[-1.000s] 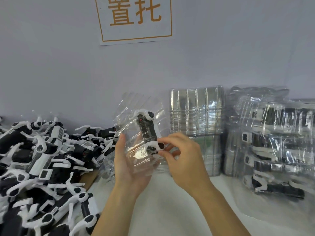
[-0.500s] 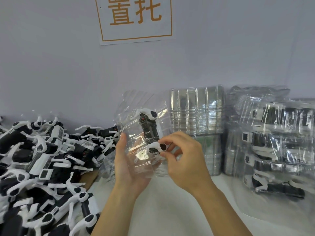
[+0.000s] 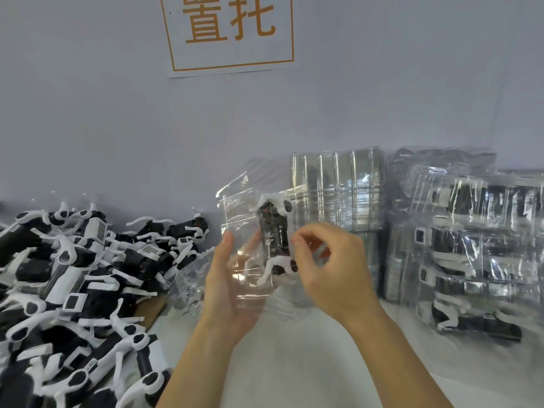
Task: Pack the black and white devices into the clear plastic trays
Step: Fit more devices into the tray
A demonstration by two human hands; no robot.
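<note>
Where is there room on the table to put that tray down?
Bare white table lies in front, between the heap of loose devices on the left and the packed trays on the right. The back is crowded with empty tray stacks.

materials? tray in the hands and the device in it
Clear tray: thin glossy plastic, probably thermoformed; see-through, with glare and moulded ridges. Device: looks like hard moulded plastic, black body with white arms, fairly matte. Blur leaves the finish uncertain.
</note>
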